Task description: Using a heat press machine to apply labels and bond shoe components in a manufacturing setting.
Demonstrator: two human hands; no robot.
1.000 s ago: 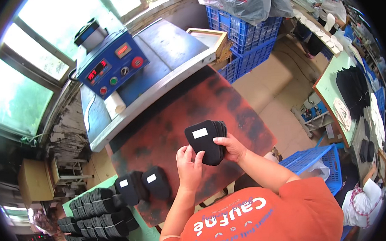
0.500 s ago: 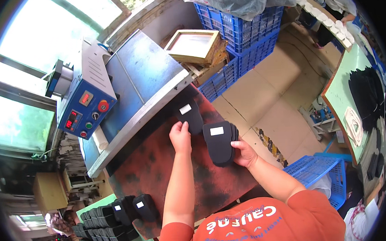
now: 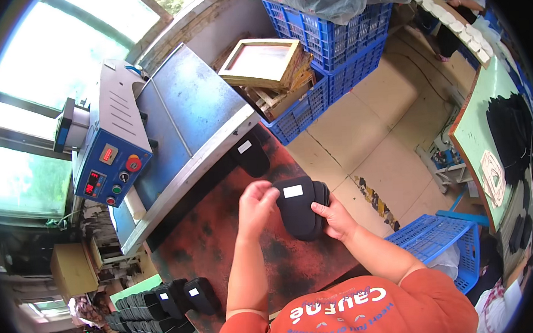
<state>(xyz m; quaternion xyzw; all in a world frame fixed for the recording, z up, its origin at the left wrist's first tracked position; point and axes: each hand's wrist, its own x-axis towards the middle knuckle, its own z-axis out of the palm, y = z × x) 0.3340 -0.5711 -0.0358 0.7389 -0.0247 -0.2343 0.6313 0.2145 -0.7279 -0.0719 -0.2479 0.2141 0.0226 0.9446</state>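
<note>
My right hand [image 3: 337,218] grips a small stack of black rounded pads [image 3: 299,216] by its right side, thumb on top. The uppermost pad bears a white rectangular label. At the stack's upper left edge is my left hand [image 3: 255,210], its fingers bent and slightly blurred; whether they pinch the top pad is unclear. Another labelled black pad [image 3: 253,158] lies flat on the red-and-black stained board [image 3: 222,241], beside the metal edge of a blue-topped machine [image 3: 194,104].
A control box [image 3: 112,156] with knobs and red displays stands at left. Several rows of black pads [image 3: 147,311] sit at lower left. Blue crates [image 3: 332,36] and a wooden frame [image 3: 261,61] stand beyond; another blue crate [image 3: 433,239] is at right, near a green table [image 3: 475,131].
My left hand has left the pad lying on the board and come back to the stack's edge. The stack has moved slightly nearer to me, still in my right hand. The view has shifted slightly.
</note>
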